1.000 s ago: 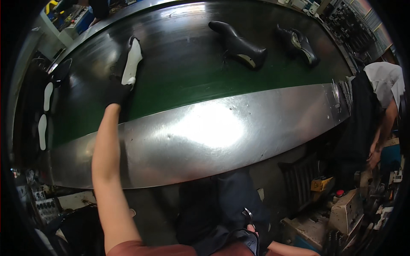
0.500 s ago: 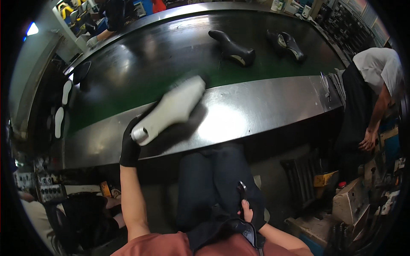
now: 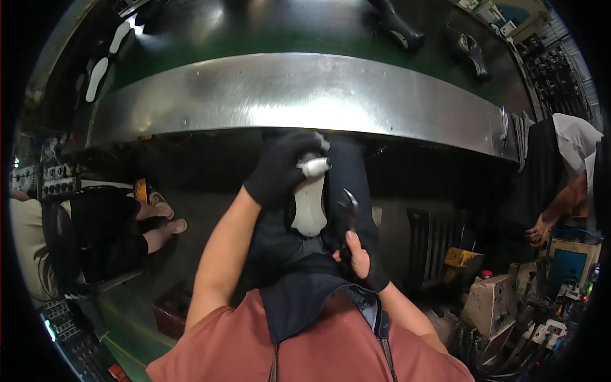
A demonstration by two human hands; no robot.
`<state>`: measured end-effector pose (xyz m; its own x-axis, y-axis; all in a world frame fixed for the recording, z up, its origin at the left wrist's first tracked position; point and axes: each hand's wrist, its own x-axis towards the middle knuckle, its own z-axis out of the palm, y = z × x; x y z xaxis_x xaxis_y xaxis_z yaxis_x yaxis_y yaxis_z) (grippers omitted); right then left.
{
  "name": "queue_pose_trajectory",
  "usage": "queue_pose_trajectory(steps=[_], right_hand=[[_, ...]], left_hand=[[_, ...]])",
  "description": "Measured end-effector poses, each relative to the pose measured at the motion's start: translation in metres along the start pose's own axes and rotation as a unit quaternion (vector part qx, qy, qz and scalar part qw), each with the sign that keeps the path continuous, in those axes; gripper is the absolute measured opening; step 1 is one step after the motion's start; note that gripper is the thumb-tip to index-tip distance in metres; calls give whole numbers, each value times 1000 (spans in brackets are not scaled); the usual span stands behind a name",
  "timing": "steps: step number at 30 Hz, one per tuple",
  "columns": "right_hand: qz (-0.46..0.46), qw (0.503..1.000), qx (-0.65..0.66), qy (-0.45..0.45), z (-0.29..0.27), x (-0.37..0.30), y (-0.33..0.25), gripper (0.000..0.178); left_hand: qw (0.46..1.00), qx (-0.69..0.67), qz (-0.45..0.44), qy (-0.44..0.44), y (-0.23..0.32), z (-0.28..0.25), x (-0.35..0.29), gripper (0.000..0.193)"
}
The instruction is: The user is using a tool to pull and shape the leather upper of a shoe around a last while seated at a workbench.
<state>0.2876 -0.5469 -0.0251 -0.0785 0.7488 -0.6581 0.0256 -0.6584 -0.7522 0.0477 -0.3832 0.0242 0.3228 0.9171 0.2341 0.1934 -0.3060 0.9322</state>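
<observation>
My left hand (image 3: 280, 167), in a black glove with silvery wrapping on its digits, is closed on one end of a shoe (image 3: 309, 209). The shoe lies over my lap with its pale sole facing up; its dark upper is mostly hidden beneath. Beside it, my right hand (image 3: 364, 260) grips a dark-handled tool with a hooked metal head (image 3: 349, 202), held upright above my thigh. The thumb there is bare, while black cloth covers the palm. The tool's exact kind is unclear.
Ahead runs a metal ledge (image 3: 235, 95) beside a dark green conveyor belt (image 3: 273, 38). Two black shoes (image 3: 404, 35) (image 3: 468, 51) and pale soles (image 3: 97, 79) lie on the belt. One person (image 3: 566, 165) stands at right; another (image 3: 95, 223) sits at left. Machinery (image 3: 490, 302) stands right.
My left hand has brought the shoe back from over the ledge to my lap, its sole still up. The right hand still holds the tool. The view has tilted downward.
</observation>
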Motion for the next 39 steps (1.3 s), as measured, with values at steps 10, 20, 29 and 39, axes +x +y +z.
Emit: queue_pose_trajectory(steps=[10, 20, 29, 39], right_hand=[[-117, 982, -14, -145, 39, 17, -57, 46], [11, 967, 7, -255, 6, 24, -118, 45], [-308, 930, -169, 110, 55, 54, -8, 36], [-196, 951, -128, -203, -9, 41, -79, 43]], left_hand=[[963, -232, -118, 68, -37, 14, 1, 71], [963, -247, -91, 62, -5, 31, 2, 79], [975, -196, -90, 55, -26, 60, 16, 68], [966, -227, -118, 43, 1, 47, 8, 71]])
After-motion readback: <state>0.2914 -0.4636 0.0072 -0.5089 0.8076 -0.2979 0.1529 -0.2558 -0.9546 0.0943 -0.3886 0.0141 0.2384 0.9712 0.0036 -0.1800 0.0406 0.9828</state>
